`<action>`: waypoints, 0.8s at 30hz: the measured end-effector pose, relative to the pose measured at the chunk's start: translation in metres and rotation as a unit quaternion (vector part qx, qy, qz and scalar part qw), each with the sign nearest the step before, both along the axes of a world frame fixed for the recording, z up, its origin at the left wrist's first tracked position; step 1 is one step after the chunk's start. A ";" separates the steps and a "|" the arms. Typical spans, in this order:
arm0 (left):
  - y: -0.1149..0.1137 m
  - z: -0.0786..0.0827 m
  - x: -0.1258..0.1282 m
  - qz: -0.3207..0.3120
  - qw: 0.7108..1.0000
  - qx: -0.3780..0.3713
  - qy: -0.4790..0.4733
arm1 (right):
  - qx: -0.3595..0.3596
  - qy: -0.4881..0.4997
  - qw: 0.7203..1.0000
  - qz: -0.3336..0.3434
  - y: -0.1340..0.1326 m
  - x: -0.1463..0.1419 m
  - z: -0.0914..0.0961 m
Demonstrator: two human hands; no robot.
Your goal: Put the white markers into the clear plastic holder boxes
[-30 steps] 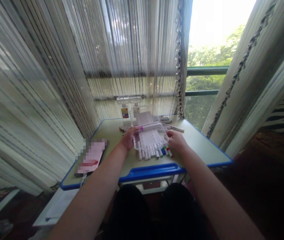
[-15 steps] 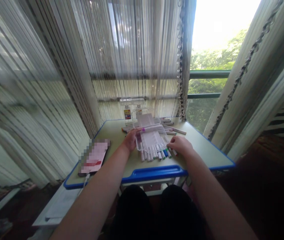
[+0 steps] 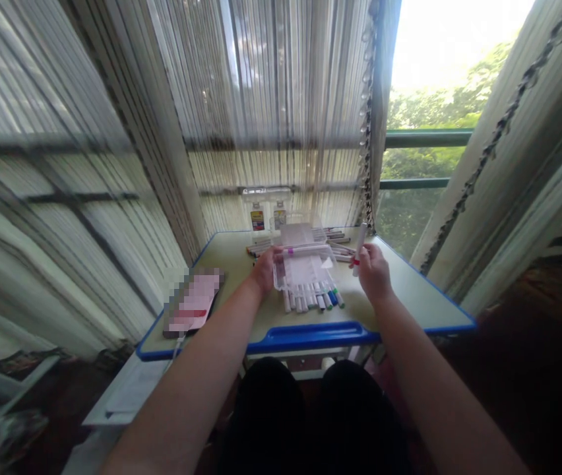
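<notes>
On the small blue-edged table (image 3: 311, 336) lies a clear plastic marker case (image 3: 305, 269) with a row of white markers (image 3: 313, 300) sticking out of its near end, caps in several colours. My left hand (image 3: 265, 267) grips the case's left side, fingers closed on it. My right hand (image 3: 374, 270) is raised just right of the case and holds one white marker (image 3: 359, 247) upright, its red end down by my fingers.
More loose markers (image 3: 335, 239) and two small bottles (image 3: 266, 218) lie at the table's far edge, against striped curtains. A phone (image 3: 192, 310) rests on the table's left part. The window with a green rail (image 3: 424, 138) is at the right. My knees are under the table.
My right hand left the marker row at the case's near end and rose to the right, now holding one marker upright. The left hand stayed on the case.
</notes>
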State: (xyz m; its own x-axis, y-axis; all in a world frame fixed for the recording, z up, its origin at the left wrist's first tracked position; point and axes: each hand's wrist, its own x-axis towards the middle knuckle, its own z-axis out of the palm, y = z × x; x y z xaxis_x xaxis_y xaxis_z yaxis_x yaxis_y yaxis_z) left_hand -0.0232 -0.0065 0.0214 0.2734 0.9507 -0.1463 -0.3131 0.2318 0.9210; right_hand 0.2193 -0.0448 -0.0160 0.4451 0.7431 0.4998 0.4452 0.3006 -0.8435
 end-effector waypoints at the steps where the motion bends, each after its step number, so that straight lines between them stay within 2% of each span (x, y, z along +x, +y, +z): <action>1: 0.000 0.000 0.000 -0.004 0.999 -0.026 -0.020 | 0.011 0.005 1.000 -0.003 0.002 0.000 -0.003; 5: -0.001 -0.002 0.002 0.019 0.999 -0.024 -0.043 | 0.072 -0.043 0.995 -0.055 0.012 0.003 -0.015; 7: -0.001 -0.002 0.002 0.024 0.998 -0.024 -0.047 | 0.106 -0.079 0.990 -0.054 0.016 0.004 -0.017; 12: -0.001 -0.001 0.003 -0.001 0.999 -0.030 -0.040 | 0.176 -0.180 0.968 -0.007 0.009 -0.003 -0.013; 18: 0.000 -0.001 0.004 0.011 0.999 -0.012 -0.027 | 0.199 -0.264 0.941 0.067 -0.005 -0.016 -0.006; 24: -0.002 0.000 0.006 0.001 1.000 -0.008 -0.011 | 0.217 -0.301 0.926 0.075 -0.007 -0.024 -0.001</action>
